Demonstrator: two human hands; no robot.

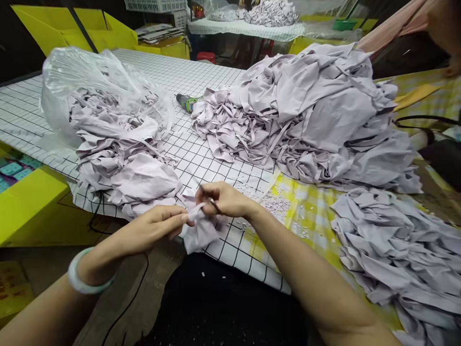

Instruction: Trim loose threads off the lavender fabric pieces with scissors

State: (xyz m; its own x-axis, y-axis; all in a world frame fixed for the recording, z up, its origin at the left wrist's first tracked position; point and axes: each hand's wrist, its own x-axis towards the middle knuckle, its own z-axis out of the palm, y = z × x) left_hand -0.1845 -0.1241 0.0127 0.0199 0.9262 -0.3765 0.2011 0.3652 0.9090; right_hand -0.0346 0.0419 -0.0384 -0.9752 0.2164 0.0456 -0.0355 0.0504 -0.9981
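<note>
At the near table edge, my left hand (158,223) pinches a small pale lilac fabric piece (201,233) between thumb and fingers. My right hand (225,199) is closed around a slim, dark, pointed metal tool (209,198), held over the same fabric. Motion blur hides the tool's exact kind. More of the pale cloth lies beneath my right hand. Left of my hands, a heap of crumpled fabric pieces (144,178) spills from a clear plastic bag (86,72). Tiny pale scraps (275,204) are scattered to the right of my right hand.
A large fabric pile (317,105) covers the table's right side, with another pile (399,250) nearer me. A green-and-grey tool (186,102) lies on the checked tablecloth (190,154). Yellow bins (36,206) stand at left. Another person's arm (442,33) shows at upper right.
</note>
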